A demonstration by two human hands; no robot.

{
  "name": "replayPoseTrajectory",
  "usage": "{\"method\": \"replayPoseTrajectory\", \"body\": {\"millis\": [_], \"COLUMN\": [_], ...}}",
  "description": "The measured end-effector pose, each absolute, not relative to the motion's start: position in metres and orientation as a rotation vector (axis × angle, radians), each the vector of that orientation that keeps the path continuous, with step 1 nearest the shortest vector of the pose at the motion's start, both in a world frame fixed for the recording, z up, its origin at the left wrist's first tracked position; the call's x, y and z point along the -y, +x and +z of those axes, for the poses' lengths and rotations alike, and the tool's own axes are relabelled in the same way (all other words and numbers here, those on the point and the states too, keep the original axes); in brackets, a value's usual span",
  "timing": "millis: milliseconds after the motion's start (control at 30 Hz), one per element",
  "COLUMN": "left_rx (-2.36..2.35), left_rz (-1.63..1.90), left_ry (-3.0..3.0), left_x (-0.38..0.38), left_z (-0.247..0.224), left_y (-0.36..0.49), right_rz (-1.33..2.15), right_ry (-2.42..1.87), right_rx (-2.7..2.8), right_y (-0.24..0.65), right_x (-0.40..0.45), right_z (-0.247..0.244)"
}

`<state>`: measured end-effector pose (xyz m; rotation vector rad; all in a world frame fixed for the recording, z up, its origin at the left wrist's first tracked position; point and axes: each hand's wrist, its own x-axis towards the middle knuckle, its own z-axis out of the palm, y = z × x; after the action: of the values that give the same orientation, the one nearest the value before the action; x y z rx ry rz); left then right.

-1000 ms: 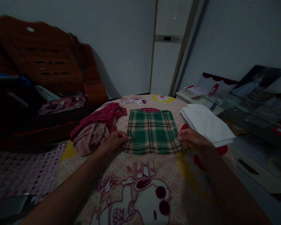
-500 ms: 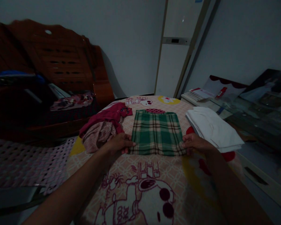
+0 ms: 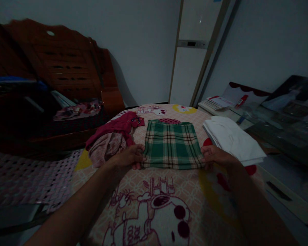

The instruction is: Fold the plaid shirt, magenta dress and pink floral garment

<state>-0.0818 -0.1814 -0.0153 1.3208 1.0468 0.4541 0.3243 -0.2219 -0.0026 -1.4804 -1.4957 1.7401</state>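
A folded green plaid cloth (image 3: 170, 145) lies flat on the patterned table cover (image 3: 138, 218), its near edge towards me. My left hand (image 3: 133, 157) pinches its near left corner between thumb and fingers. At the near right corner, my right hand (image 3: 212, 155) has its fingers closed on the fabric. Whether the cloth is a garment I cannot tell. To the left of it sits a crumpled heap of magenta clothing (image 3: 110, 126) with a dusty-pink fabric (image 3: 107, 147) in front. A folded white cloth (image 3: 232, 138) rests just beyond my right hand.
On the left stands a carved wooden bench (image 3: 64, 65) with clothes (image 3: 78, 110) on its seat. A tall white air conditioner (image 3: 188, 71) is at the back. A glass-topped cabinet (image 3: 282, 126) with papers (image 3: 217, 102) stands on the right.
Both hands keep hold of the plaid cloth's near corners. The cloth's near edge has shifted very slightly. The view has moved a little; the other clothes stay in place.
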Motion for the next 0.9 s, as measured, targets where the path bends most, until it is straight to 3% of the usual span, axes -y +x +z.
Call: {"method": "replayPoseTrajectory", "body": {"millis": [433,633,800,900], "left_rx": [-1.147,-1.276,-0.83,-0.792], "left_rz": [0.345,0.771,0.414,0.326], "left_ry": [1.506,2.091,2.497,2.597], "left_x": [0.177,0.182,0.199,0.204], "left_z": [-0.017,-0.001,-0.004,-0.009], "left_y": [-0.09,-0.078,-0.062,-0.057], "right_rz": [1.704,1.267,1.183,0.756], "right_ry": [-1.658,-1.688,-1.509,-1.453], "right_rx": [1.667,1.75,2.152,2.465], "right_y": [0.333,0.329,0.292,0.278], "right_x": [0.222,0.225,0.233,0.24], "right_z": [-0.007,0.013,0.013,-0.004]}}
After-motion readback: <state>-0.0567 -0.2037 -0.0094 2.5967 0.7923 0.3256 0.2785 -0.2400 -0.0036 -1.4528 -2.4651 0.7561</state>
